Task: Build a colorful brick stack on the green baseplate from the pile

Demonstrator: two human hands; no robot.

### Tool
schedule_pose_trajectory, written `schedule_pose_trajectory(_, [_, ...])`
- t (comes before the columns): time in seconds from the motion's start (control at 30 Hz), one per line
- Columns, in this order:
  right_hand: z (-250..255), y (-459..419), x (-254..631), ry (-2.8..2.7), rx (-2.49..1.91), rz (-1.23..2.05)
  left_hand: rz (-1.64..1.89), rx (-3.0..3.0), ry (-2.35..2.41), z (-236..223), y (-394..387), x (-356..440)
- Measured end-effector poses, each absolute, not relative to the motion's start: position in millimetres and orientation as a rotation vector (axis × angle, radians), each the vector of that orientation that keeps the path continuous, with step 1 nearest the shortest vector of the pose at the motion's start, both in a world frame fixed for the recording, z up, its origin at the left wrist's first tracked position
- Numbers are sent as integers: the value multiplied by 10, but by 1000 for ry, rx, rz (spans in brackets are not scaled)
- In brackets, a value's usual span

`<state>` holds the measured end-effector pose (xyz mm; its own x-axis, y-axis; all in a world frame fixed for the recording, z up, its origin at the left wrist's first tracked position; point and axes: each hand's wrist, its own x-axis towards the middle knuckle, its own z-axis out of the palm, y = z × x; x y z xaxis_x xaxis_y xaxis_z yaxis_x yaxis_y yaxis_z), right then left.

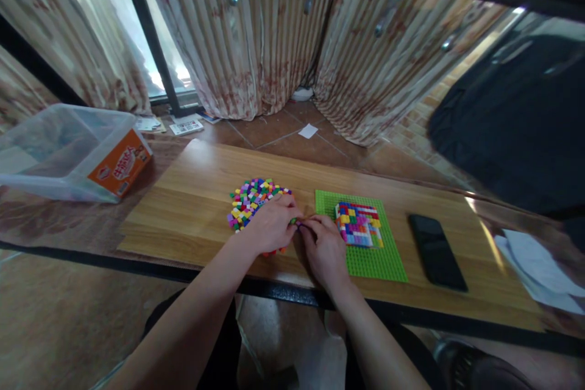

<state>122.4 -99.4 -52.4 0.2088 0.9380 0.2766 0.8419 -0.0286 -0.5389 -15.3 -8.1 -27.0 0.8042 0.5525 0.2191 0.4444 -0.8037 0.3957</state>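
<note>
A heap of small coloured bricks (251, 197) lies on the wooden board (192, 195). My left hand (272, 225) rests on the heap's right side, fingers curled and pinching a tiny green brick. My right hand (323, 245) meets it fingertip to fingertip, closed on a small dark brick. The two pieces touch between the hands. Just right of my right hand lies a green baseplate (372, 259) with a block of stacked coloured bricks (359, 223) built on its upper part.
A black phone (436, 251) lies right of the baseplate. A clear plastic box (68, 152) with an orange label stands at the left. White papers (534, 268) lie at the far right. Curtains (274, 30) hang behind, and a dark bag (516, 122) is at the upper right.
</note>
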Motion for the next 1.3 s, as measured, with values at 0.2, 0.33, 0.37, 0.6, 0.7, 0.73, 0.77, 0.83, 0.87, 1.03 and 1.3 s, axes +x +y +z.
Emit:
schedule_pose_trajectory(0.2, [-527,-995,1225,-1601,-1836,216,411,2682,773,-288,-93,-94])
schedule_pose_trajectory(0.33, [-551,-995,1232,-1612,-1805,195,404,2652,795,-290,-94,-82])
schedule_pose_trajectory(0.37, [-560,-995,1236,-1619,-1799,186,415,2638,795,-289,-90,-89])
schedule_pose_trajectory(0.6, [-610,-1001,1269,-1622,-1775,162,600,2499,897,-147,115,-368])
schedule_pose_trajectory(0.7, [-602,-1019,1252,-1598,-1738,143,645,2408,1099,-78,244,-562])
schedule_pose_trajectory(0.73, [-596,-1027,1239,-1599,-1719,139,648,2383,1161,-67,276,-621])
schedule_pose_trajectory(0.77, [-591,-1034,1224,-1606,-1699,137,636,2365,1202,-61,301,-674])
schedule_pose_trajectory(0.83, [-584,-1047,1189,-1628,-1664,138,564,2352,1220,-57,328,-761])
schedule_pose_trajectory(0.87, [-582,-1053,1173,-1637,-1649,141,511,2354,1204,-56,332,-795])
schedule_pose_trajectory(1.03, [-588,-1068,1145,-1637,-1622,146,327,2350,1086,-44,305,-873])
schedule_pose_trajectory(1.3, [-593,-1066,1166,-1648,-1623,158,242,2459,1088,-87,251,-819])
